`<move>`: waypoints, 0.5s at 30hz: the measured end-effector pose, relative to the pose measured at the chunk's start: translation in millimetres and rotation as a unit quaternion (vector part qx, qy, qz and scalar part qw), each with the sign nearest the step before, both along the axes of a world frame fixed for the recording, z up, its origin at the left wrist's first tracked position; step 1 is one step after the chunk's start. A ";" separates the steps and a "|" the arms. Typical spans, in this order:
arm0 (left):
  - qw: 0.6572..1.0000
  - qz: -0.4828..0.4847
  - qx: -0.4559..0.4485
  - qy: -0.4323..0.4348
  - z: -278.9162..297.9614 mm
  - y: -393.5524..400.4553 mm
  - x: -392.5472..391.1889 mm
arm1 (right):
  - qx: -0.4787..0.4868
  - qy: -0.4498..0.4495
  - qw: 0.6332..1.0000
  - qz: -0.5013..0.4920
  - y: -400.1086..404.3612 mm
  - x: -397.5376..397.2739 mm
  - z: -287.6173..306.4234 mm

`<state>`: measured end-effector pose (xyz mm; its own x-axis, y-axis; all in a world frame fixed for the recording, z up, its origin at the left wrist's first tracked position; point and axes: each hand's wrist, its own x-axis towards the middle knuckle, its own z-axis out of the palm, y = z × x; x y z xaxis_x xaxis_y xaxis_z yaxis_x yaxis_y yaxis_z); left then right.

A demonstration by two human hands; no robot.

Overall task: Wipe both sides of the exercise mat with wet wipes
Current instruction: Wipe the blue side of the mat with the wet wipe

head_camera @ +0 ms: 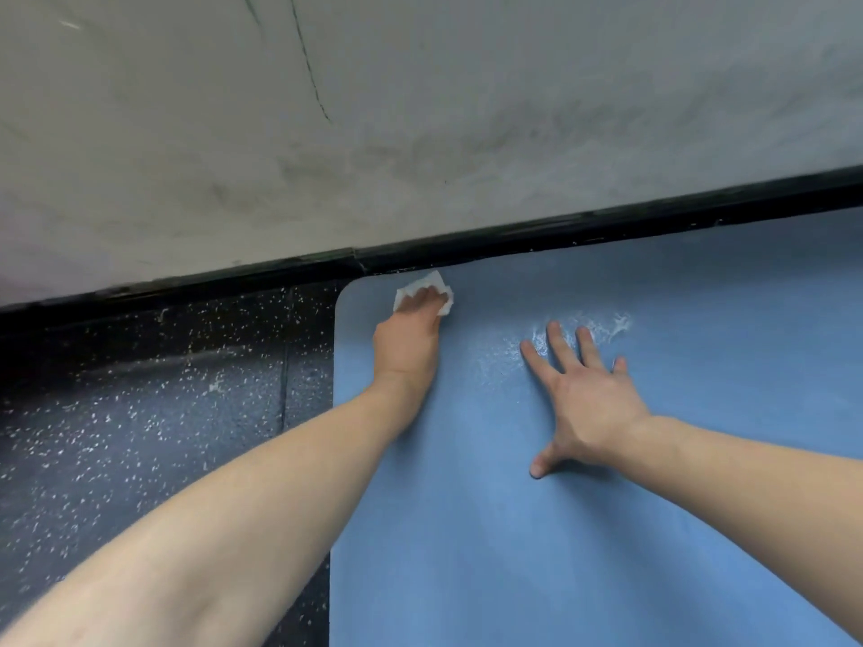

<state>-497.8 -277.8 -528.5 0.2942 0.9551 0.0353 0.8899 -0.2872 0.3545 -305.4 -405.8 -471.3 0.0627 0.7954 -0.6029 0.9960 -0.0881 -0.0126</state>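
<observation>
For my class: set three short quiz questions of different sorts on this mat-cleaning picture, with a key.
1. True or false: the wet wipe lies under the right hand.
2. Which corner of the blue mat is being wiped: A far left, B near right, C centre?
3. Fill in: the right hand lies flat with fingers ____.

Key:
1. False; it is under the left hand.
2. A, beside the black skirting.
3. Spread.
</observation>
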 end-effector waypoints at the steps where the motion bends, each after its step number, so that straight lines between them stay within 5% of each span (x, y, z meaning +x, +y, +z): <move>1: 0.999 -0.051 0.011 -0.006 -0.9 -13.4 -7.8 | 0.000 -0.001 1.000 0.002 0.0 0.2 0.2; 5: 0.948 -0.311 0.056 -0.039 -9.1 -92.2 -43.3 | -0.005 -0.007 1.000 0.005 -0.4 -0.7 5.0; 7: 0.946 -0.318 0.032 -0.059 -11.7 -98.5 -51.2 | -0.012 -0.002 1.000 0.000 -0.7 -1.9 7.7; 10: 0.986 -0.103 -0.068 -0.110 10.4 -81.2 -33.5 | -0.014 0.011 1.000 -0.013 -1.2 -1.5 11.2; 13: 0.919 0.213 -0.124 -0.308 34.7 -45.8 -20.1 | -0.020 0.020 1.000 -0.013 -9.2 -4.3 15.1; 15: 0.939 0.197 -0.049 -0.278 42.3 -31.7 -17.2 | -0.041 0.013 0.999 -0.009 -23.8 -8.2 18.4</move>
